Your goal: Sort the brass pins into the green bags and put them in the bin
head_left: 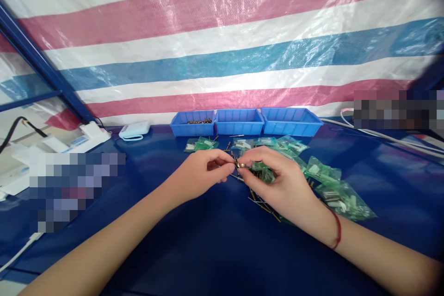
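A small shiny brass-coloured metal part is pinched between my two hands, above the middle of the blue table. My left hand grips it from the left with thumb and fingertips; the curled fingers partly hide it. From the other side, the thumb and forefinger of my right hand close on the same part. Its exact kind is too small to make out. Below and behind my right hand lie loose thin gold and silver rods and several clear green bags of small parts.
Three blue bins stand in a row at the back; the left bin holds many small brass-coloured pieces. A pale blue device lies left of them. White power strips and cables are at the left, more cables at the right. A striped sheet hangs behind.
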`<action>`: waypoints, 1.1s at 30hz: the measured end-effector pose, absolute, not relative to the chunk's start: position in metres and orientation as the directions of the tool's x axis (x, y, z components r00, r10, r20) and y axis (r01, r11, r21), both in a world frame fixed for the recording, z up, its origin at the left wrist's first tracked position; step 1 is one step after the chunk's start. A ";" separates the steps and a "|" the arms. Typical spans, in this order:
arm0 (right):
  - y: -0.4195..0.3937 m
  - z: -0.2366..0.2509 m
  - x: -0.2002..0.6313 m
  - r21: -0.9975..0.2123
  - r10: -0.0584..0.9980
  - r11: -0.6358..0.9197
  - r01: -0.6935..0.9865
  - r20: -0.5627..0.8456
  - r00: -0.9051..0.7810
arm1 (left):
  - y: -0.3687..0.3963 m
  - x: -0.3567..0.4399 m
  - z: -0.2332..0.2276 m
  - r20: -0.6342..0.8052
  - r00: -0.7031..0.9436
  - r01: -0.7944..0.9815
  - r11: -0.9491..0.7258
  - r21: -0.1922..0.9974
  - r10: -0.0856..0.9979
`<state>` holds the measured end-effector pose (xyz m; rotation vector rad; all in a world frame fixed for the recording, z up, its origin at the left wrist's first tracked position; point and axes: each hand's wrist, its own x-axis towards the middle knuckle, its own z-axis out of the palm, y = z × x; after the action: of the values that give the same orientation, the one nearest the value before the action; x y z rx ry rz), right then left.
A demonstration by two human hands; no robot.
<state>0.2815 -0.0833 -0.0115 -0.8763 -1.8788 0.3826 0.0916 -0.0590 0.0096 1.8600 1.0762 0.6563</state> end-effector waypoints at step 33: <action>-0.082 -0.023 0.280 -0.381 0.670 0.742 0.552 0.453 -0.588 | -0.034 0.048 0.012 -0.078 0.699 0.678 -0.624 0.389 0.711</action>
<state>0.2797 -0.0822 -0.0234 -0.9186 -2.3562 0.2674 0.0484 -0.0341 0.0115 2.5187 1.0793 0.1164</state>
